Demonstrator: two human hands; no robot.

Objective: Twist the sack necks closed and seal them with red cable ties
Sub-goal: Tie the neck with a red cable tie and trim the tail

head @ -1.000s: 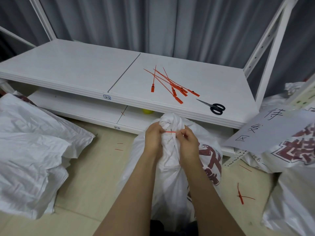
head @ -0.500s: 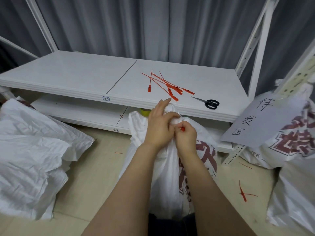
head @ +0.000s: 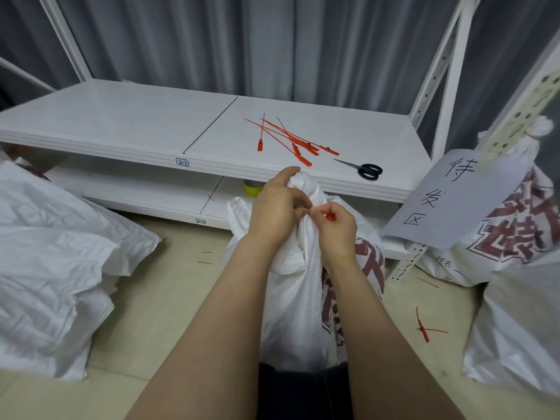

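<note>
A white sack (head: 298,286) with dark red print stands between my knees in front of the shelf. My left hand (head: 277,209) grips its twisted neck, the white knot of fabric poking out above my fingers. My right hand (head: 336,227) pinches a red cable tie (head: 330,217) against the neck just right of the left hand; most of the tie is hidden by my fingers. Several spare red cable ties (head: 292,140) lie in a loose pile on the white shelf (head: 127,128).
Black scissors (head: 366,170) lie on the shelf right of the ties. Limp white sacks (head: 51,262) are heaped on the floor at left. Tied, printed sacks (head: 515,237) and a paper sign (head: 454,201) stand at right. Red tie offcuts (head: 422,327) litter the floor.
The hands have closed together at the sack neck. The left hand shifted up over the twisted top, and the stretch of red tie seen between the hands has shortened to a stub at the right fingers.
</note>
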